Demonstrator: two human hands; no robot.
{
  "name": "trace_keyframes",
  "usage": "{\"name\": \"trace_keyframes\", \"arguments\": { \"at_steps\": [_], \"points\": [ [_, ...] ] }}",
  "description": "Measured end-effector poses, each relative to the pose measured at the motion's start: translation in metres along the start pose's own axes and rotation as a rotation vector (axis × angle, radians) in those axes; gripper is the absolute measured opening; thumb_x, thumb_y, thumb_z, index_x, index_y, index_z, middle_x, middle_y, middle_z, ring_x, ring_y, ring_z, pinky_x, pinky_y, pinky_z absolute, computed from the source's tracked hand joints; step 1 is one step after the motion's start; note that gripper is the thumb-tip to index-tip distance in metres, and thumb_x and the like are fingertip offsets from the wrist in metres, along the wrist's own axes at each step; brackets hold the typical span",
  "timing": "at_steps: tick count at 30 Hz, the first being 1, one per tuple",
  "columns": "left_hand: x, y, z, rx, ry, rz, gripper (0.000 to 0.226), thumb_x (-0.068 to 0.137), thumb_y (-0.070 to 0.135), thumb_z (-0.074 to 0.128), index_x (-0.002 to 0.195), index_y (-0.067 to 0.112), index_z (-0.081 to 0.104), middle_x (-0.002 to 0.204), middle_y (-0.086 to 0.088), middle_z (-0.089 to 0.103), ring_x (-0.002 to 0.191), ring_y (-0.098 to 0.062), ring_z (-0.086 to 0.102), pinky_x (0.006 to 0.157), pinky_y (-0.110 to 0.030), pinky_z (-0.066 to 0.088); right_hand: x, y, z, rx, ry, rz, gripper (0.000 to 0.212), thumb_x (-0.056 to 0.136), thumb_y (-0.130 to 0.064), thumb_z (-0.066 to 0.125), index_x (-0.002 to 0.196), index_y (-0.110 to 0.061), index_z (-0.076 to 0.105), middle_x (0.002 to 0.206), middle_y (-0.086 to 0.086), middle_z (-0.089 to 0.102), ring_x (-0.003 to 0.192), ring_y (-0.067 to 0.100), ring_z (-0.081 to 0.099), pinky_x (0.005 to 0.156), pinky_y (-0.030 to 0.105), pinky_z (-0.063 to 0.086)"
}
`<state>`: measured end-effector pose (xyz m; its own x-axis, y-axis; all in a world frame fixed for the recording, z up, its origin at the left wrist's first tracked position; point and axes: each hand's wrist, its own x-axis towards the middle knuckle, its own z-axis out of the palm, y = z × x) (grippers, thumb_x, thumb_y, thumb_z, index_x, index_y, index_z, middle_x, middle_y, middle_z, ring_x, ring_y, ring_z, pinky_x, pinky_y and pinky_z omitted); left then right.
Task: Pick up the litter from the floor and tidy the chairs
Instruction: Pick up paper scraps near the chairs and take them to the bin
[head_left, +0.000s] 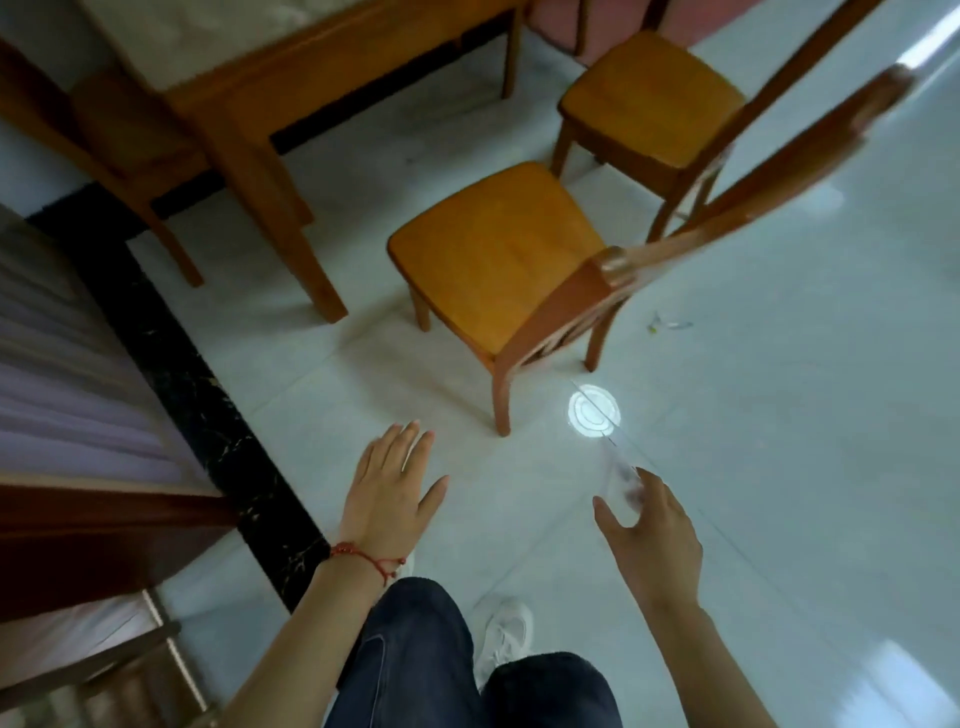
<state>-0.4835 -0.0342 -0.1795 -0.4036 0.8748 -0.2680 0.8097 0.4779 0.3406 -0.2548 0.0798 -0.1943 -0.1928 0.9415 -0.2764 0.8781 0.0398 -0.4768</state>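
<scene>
A clear scrap (623, 486), blurred, is pinched in the right hand (649, 530); the left hand (389, 499) is spread flat and empty. More litter (667, 323) lies beside the near chair (498, 260). It should be approached around the chair and picked with the free hand.

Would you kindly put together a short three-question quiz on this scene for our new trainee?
1. True or false: the left hand grips a chair.
2. What does the right hand hold: A) a book, B) a clear wrapper, C) a broom?
3. Where does the leftover litter lie relative to the nearest chair?

Key: 1. False, it is open and empty. 2. B. 3. On the floor, to its right.
</scene>
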Motion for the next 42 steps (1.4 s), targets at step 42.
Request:
{"name": "trace_keyframes", "arguments": {
  "at_steps": [42],
  "points": [
    [0.306, 0.477, 0.061, 0.129, -0.165, 0.407, 0.085, 0.091, 0.059, 0.005, 0.115, -0.004, 0.058, 0.119, -0.026, 0.059, 0.111, -0.044, 0.054, 0.088, -0.057, 0.045, 0.328, 0.275, -0.297, 0.088, 0.222, 0.270, 0.049, 0.080, -0.040, 0.061, 0.121, -0.018, 0.047, 0.106, -0.001, 0.061, 0.095, 0.020, 0.057, 0.077, 0.032, 0.044]
  ]
}}
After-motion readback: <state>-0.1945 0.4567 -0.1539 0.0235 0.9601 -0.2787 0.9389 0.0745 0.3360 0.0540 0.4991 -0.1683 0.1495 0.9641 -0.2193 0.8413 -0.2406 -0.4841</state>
